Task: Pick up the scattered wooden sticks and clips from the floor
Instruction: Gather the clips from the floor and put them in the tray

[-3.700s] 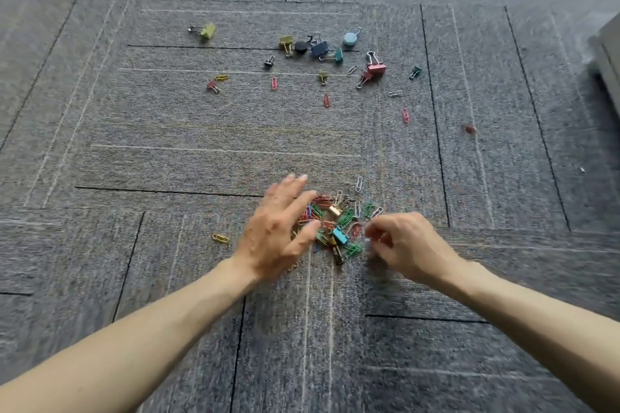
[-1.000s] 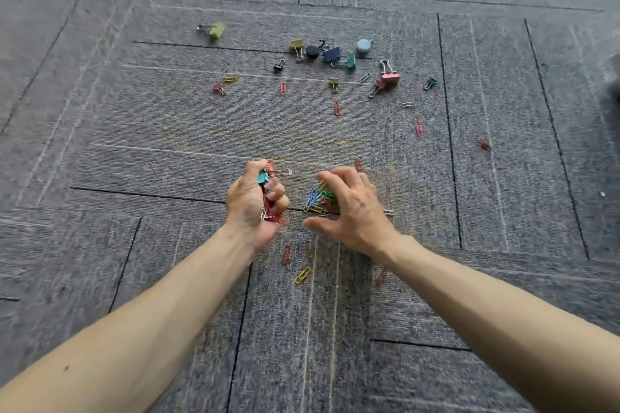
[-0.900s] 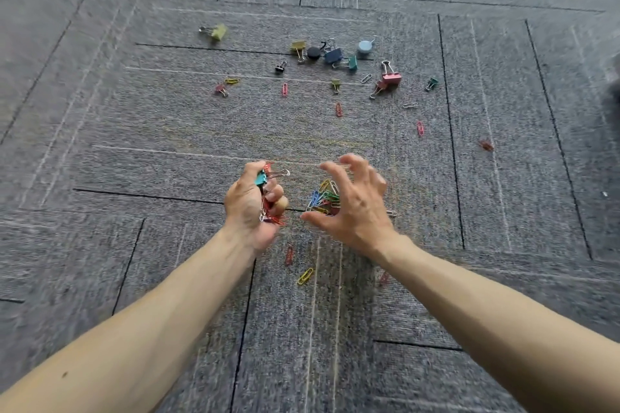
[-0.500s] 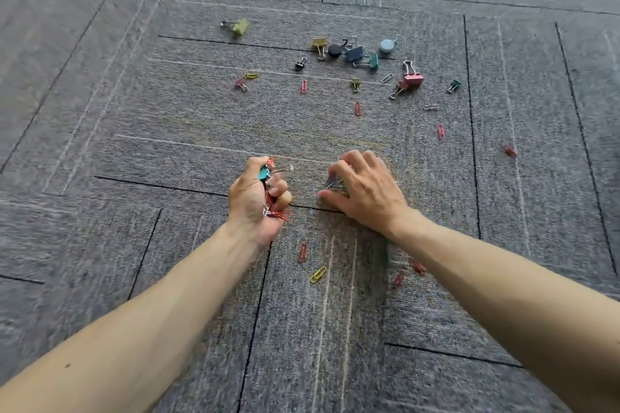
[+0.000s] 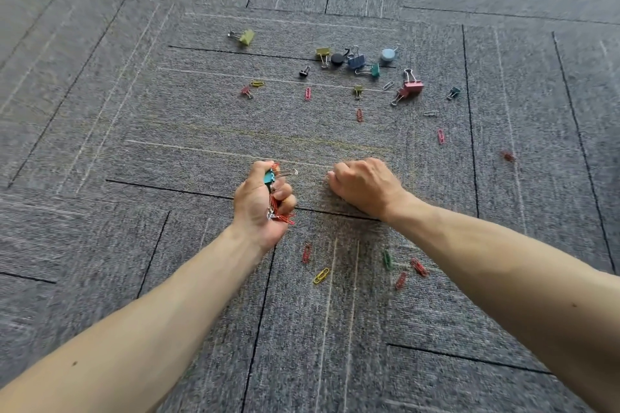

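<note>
Grey carpet [image 5: 188, 131]: ribbed, looped floor tiles laid in alternating directions, with dark seams and pale thread lines.
Left hand [image 5: 263, 204]: fingers wrapped tight round a bundle of clips [image 5: 277, 203]. Thin red wire paper clips poke out below. A teal binder clip and a silver wire loop stick out at the top.
Right hand [image 5: 365, 189]: fingers curled under in a fist, knuckles on the carpet, near the left hand. I cannot tell what, if anything, is inside.
Near clips: loose paper clips lie flat by the forearms, namely a red one [image 5: 306, 253], a yellow one [image 5: 321, 276], a green one [image 5: 387, 260] and two more red ones just beside it.
Far clips: an olive binder clip [image 5: 246, 37] lies alone at far left. A blue binder clip [image 5: 356, 61] sits in a tight cluster next to a black disc [image 5: 337, 59], with a pink binder clip [image 5: 413, 87] to its right. Small coloured paper clips are strewn in front of them.
Open room: a broad strip of carpet separates the hands from the far scatter.
</note>
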`<state>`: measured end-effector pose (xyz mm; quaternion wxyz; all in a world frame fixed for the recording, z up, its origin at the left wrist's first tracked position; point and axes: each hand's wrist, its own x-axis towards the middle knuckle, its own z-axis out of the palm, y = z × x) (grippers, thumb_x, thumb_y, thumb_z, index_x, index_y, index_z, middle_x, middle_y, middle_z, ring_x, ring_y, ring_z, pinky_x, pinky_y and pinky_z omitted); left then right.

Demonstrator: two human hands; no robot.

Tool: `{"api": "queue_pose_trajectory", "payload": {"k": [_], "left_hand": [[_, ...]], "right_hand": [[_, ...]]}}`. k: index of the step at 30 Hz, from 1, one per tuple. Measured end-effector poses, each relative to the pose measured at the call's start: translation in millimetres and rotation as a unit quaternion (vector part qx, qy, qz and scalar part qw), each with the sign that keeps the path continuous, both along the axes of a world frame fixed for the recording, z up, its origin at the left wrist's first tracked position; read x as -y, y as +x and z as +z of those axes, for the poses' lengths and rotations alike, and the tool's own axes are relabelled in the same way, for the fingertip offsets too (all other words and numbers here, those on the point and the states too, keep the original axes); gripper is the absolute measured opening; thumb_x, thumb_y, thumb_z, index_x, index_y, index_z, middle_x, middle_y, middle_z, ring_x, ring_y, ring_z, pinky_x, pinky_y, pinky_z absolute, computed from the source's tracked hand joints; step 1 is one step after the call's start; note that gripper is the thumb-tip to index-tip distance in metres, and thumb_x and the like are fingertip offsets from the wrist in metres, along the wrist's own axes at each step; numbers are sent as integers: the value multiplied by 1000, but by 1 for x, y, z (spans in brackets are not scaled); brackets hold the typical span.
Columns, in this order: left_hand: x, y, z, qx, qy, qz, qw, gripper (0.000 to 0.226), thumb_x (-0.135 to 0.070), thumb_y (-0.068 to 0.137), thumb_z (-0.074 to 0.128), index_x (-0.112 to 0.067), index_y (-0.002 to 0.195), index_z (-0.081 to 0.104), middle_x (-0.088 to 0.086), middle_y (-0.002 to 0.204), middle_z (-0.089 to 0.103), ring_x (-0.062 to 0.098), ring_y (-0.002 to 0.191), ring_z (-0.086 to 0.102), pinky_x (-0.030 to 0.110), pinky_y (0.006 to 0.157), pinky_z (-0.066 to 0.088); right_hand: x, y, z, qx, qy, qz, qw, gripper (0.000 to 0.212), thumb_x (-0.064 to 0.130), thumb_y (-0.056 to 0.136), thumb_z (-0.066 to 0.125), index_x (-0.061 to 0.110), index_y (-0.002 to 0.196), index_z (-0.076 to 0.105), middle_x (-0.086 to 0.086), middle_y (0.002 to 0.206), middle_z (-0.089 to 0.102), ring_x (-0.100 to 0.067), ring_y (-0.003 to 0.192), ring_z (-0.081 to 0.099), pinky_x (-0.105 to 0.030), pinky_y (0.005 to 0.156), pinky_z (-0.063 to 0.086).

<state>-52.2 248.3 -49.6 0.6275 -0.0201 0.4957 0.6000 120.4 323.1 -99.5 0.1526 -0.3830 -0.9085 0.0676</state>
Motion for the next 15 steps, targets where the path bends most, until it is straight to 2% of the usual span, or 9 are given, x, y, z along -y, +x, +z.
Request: {"api": "queue_pose_trajectory", "payload": {"k": [3, 5, 7, 10, 11, 15], "left_hand": [[1, -1, 1, 9, 2, 3, 1000, 17, -21, 92, 58, -19, 81, 46, -6, 58, 40, 5, 43, 35, 17, 35, 27], [2, -3, 2, 13, 2, -10, 1000, 16, -21, 93, 58, -19, 81, 47, -6, 57, 40, 5, 43, 34, 17, 35, 27], [-1, -7, 7, 12, 6, -34, 999, 17, -21, 93, 56, -19, 80, 46, -6, 57, 39, 4, 42, 34, 17, 34, 26], [-16, -16, 41, -22, 8, -67, 997, 19, -20, 93, 58, -19, 79, 45, -5, 57, 39, 6, 42, 34, 18, 34, 25], [-23, -20, 59, -39, 10, -82, 996, 19, -20, 93, 58, -19, 78, 45, -5, 57, 39, 6, 41, 34, 18, 34, 25], [-51, -24, 159, -77, 31, -118, 990, 20, -19, 94, 55, -18, 76, 46, -5, 53, 37, 6, 38, 33, 17, 34, 24]], "right_hand": [[8, 0, 5, -84, -103, -78, 988, 42, 10, 92, 50, 14, 50, 45, 8, 41, 37, -7, 31, 34, -20, 35, 36], [13, -1, 15, -155, -188, -168, 955, 45, 14, 91, 54, 13, 46, 46, 5, 40, 38, -6, 33, 31, -12, 39, 27], [14, 0, 34, -255, -294, -255, 885, 48, 15, 89, 58, 17, 44, 41, 7, 41, 34, -6, 35, 27, -18, 37, 24], [4, 4, 83, -412, -469, -301, 721, 46, 10, 91, 55, 21, 50, 39, 7, 43, 33, -11, 34, 26, -19, 36, 22], [-1, 5, 105, -437, -496, -303, 686, 44, 9, 92, 53, 22, 52, 38, 6, 43, 32, -11, 34, 25, -19, 35, 20], [-17, -5, 213, -521, -541, -305, 586, 40, 6, 92, 49, 21, 56, 37, 6, 42, 28, -8, 32, 19, -16, 36, 13]]}}
